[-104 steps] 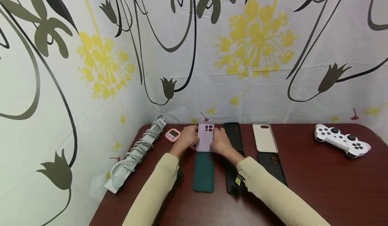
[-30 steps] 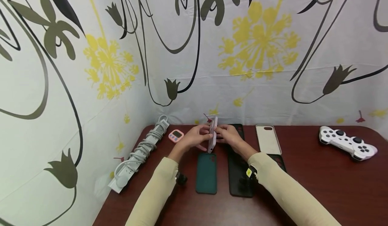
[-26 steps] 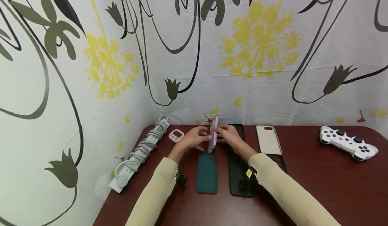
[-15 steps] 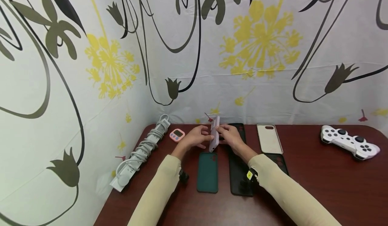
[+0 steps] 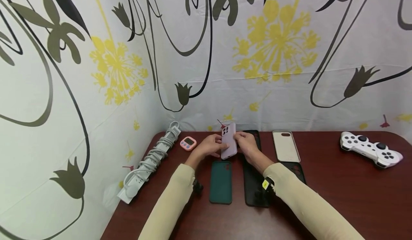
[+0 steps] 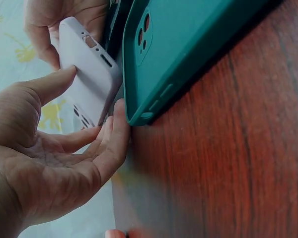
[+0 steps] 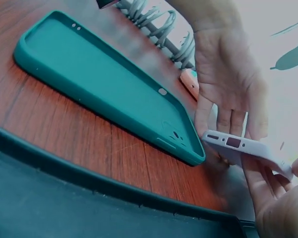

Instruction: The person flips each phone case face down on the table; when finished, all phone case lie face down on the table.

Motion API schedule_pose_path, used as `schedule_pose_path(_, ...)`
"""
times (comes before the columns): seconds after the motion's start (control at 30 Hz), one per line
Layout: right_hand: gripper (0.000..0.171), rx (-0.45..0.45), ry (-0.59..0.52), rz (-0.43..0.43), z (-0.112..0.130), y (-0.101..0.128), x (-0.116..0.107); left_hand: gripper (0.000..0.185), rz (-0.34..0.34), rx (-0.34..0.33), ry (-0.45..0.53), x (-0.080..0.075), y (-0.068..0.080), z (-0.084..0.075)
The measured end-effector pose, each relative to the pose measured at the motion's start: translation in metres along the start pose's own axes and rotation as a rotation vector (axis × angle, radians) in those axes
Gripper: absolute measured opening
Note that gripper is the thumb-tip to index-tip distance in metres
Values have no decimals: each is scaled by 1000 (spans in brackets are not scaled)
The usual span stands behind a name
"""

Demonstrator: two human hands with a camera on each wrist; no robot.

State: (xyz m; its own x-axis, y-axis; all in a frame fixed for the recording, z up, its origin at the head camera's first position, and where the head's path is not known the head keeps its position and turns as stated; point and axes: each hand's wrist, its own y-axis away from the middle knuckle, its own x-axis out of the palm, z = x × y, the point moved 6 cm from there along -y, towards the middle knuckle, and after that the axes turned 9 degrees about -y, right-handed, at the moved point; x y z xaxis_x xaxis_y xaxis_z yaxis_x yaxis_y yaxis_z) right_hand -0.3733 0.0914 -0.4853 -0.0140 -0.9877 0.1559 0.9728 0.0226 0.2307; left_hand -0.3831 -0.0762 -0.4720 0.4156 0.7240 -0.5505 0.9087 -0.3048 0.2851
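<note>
Both hands up at the far middle of the dark red wooden worktop [image 5: 338, 197], sharing one thing: lilac soft-plastic phone case [image 5: 229, 146], lifted clear of the surface, back and camera cut-out tilted toward the head camera. Left hand [image 5: 209, 147] at its 9 o'clock edge, fingers [image 6: 97, 153] nearly straight, thumb resting along the case's side — supporting more than clutching. Right hand [image 5: 248, 145] at the 3 o'clock edge, fingertips curled round the rim, pinching it.

Directly at 6 o'clock from the lifted case: teal silicone phone case [image 5: 221, 181], flat, open side up. At its 3 o'clock, a long black phone case [image 5: 254, 190], flat too.

Risk, judging from the grip: thin, flexible shell held by edges only, so a squeeze could bow it and pop it loose, dropping onto the teal one below. Left hand's loose support the weak point.
</note>
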Motion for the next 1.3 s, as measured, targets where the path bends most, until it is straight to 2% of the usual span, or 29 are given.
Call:
schedule_pose_path(0.17, 42, 28, -73, 11, -1, -2, -2, 65, -12, 6, 29, -2, -1, -1)
schedule_pose_path(0.3, 42, 33, -76, 6, -3, -3, -3, 66, -4, -10, 68, -2, -2, 0)
schedule_pose_path(0.47, 40, -35, 80, 9, -1, -4, -4, 64, -33, -5, 76, -6, 0, 3)
schedule_pose_path(0.57, 39, -87, 220, 7, 1, -6, -3, 63, -74, 7, 39, -11, 1, 5)
schedule_pose_path(0.7, 39, -106, 344, 2, 3, -7, 0, 62, -117, -11, -6, -15, 2, 6)
schedule_pose_path(0.97, 34, -169, 475, -63, 8, -4, 2, 59, -195, -43, -60, -16, 4, 3)
schedule_pose_path(1.3, 28, -199, 613, -126, 8, -1, 13, 54, -273, -66, -141, -18, 9, 4)
